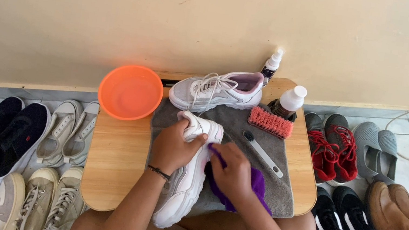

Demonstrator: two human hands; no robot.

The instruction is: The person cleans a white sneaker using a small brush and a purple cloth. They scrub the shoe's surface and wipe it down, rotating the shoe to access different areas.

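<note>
My left hand (173, 145) is wrapped over the top of a white sneaker (184, 183), fingers curled round its far end and gripping it. The sneaker lies lengthwise on the grey towel (280, 187) spread across the small wooden table (114, 166), one end toward my lap. My right hand (232, 173) is closed on a bunched purple cloth (256, 186) and presses it against the sneaker's right side; how much of the cloth touches the shoe I can't quite make out under my fingers.

At the far edge of the towel stands the second white sneaker (219, 90), on its sole, with a lilac lining. To its left sits an orange plastic bowl (130, 92). To the right lie a pink-bristled brush (270, 122) and, nearer me, a slim grey-handled brush (263, 154). A white-capped bottle (290, 100) stands just behind the pink brush, and a small spray bottle (271, 65) leans at the wall. Rows of shoes line the floor on both sides.
</note>
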